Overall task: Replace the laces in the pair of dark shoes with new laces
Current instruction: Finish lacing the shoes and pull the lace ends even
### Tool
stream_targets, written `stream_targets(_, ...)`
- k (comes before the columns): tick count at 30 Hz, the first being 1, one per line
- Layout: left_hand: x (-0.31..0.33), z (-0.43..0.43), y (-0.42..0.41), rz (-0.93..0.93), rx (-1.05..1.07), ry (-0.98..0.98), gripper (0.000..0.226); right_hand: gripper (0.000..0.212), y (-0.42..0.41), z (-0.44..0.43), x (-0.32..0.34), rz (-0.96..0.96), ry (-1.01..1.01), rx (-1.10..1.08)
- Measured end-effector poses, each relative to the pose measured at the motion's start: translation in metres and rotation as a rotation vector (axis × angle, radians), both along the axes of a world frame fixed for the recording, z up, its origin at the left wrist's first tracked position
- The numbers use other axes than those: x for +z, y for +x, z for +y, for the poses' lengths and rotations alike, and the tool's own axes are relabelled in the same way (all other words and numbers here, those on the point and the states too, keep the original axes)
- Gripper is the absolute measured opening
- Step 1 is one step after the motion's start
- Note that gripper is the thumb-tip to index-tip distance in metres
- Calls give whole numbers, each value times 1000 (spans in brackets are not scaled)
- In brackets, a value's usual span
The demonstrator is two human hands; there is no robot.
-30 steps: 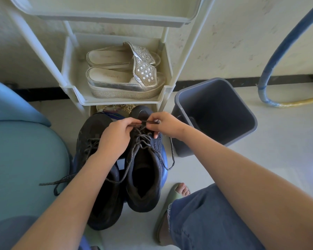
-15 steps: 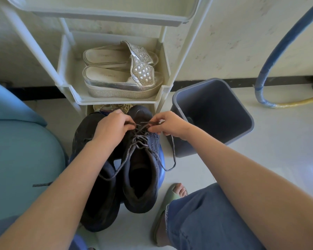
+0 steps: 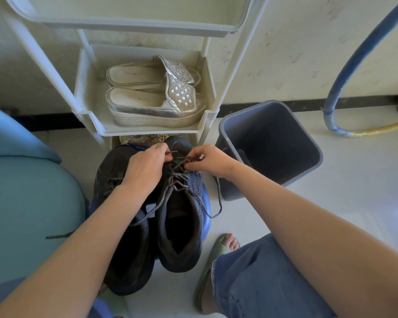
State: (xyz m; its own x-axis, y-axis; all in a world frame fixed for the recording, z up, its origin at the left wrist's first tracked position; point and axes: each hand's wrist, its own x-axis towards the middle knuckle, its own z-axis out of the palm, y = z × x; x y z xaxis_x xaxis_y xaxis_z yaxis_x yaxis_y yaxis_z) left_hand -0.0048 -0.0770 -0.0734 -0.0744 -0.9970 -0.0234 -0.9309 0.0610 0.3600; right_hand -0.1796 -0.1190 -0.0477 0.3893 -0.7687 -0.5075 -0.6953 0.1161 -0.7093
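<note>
Two dark shoes stand side by side on a blue stool, toes away from me. The right shoe (image 3: pixel 182 226) carries a grey speckled lace (image 3: pixel 177 180) through its eyelets. My left hand (image 3: pixel 145 171) pinches one lace strand near the toe end. My right hand (image 3: pixel 207 160) pinches the other strand just across from it. A loose lace end (image 3: pixel 218 203) hangs down the shoe's right side. The left shoe (image 3: pixel 122 255) is partly hidden under my left forearm; one of its lace ends (image 3: pixel 60 235) trails over the teal seat.
A cream shoe rack (image 3: pixel 207 125) with silver platform sandals (image 3: pixel 154 106) stands right behind the shoes. A grey bin (image 3: pixel 308 166) sits to the right. A teal seat (image 3: pixel 28 203) is at left. A blue-and-yellow hose (image 3: pixel 336 125) curves at far right. My sandalled foot (image 3: pixel 218 253) rests near the stool.
Both hands have stayed at the toe end of the right shoe, shifting their pinch on the lace slightly; the view has drifted a little.
</note>
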Motion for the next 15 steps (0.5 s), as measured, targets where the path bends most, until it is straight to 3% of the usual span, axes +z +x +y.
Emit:
stream_targets(5,2,2,-1,166,98,97,9,15,3,1,1,-23,38,11)
stream_targets(10,10,5,-2,376,186,175,11,15,17,-8,8,-185,-24,-218)
stream_targets(13,11,4,5,421,328,166,16,27,37,-6,5,-49,-73,-69)
stream_targets(15,11,2,12,450,369,227,16,23,46,-6,2,14,-96,-24)
